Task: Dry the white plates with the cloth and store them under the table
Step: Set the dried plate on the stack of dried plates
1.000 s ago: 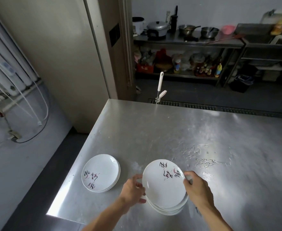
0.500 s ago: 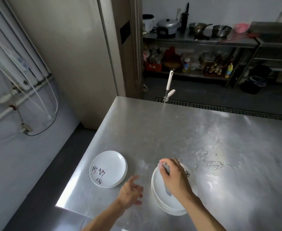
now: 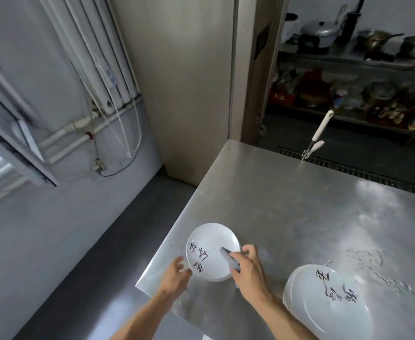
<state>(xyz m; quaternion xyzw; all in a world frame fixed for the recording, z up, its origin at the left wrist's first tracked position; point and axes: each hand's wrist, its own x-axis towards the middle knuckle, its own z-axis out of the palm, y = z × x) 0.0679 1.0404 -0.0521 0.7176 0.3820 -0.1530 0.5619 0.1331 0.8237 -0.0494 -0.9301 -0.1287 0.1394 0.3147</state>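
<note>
Left hand (image 3: 174, 274) spread; right hand (image 3: 249, 269) pinching grey cloth (image 3: 228, 257) over white, black-lettered plates (image 3: 209, 244).

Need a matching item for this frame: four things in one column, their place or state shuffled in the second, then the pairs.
Things
1. smaller stack of white round plates
2. larger stack of white round plates
3. grey cloth
4. left hand

Place or state
A. open, beside a stack's rim
B. touched by neither hand, at the lower right of the steel table
C. pinched by the right hand, lying on a plate
D. near the table's left corner, cloth on its top plate

Pairs: 1-D, 2-B, 3-C, 4-A
</note>
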